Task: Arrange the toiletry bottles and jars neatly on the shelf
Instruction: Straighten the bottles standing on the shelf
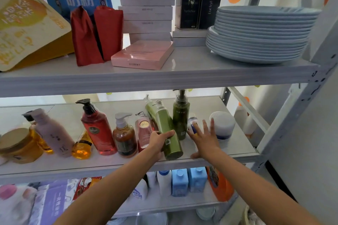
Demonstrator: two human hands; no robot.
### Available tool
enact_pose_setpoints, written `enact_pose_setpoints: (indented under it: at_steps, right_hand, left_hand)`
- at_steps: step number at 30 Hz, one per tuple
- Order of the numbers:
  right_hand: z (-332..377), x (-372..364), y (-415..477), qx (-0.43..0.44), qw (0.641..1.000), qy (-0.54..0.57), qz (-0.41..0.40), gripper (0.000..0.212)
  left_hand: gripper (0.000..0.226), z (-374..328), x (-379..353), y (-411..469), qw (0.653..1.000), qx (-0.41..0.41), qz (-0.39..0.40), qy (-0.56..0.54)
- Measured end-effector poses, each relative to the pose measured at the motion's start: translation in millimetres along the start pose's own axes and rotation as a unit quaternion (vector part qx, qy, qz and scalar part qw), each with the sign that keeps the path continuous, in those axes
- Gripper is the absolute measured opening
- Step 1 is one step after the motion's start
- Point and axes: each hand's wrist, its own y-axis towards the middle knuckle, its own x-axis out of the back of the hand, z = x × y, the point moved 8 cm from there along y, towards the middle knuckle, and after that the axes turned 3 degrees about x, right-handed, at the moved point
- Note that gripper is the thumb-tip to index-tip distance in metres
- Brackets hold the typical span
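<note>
Looks like mid-tidy on the grey metal middle shelf (128, 162). The left hand (157, 141) has its fingers curled round a tall light green plastic cylinder bottle (164, 121), which sits tilted, with its base down by the shelf's front edge. The right hand (204, 139) is spread wide with straight fingers and holds nothing. A small white bottle with a blue and yellow label (192, 123) is right at its fingertips, but I can't tell if they touch. A dark green pump bottle (181, 115) stands just beyond the left fingertips, between the 2 hands, and a white round tub with a blue band (222, 128) is just right of the right fingers. My guess is the step is standing that green bottle upright. Next it needs a bare spot in the row and a gentle set-down, since the neighbours are packed close and could topple.
</note>
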Motion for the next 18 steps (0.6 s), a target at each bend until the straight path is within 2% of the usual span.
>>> enact_pose_setpoints:
  at_steps: [8,18]
  right_hand:
    - [-11,8,-1,-0.013,1.000,-0.009,-0.016,0.083]
    - [-39,1,-7,-0.054,0.998,0.008,-0.012,0.089]
  left_hand:
    - [0.054,-2,-4,0,1.000,-0.015,-0.002,0.013]
    - [0.046,-3,-11,1,0.999,-0.033,0.004,0.020]
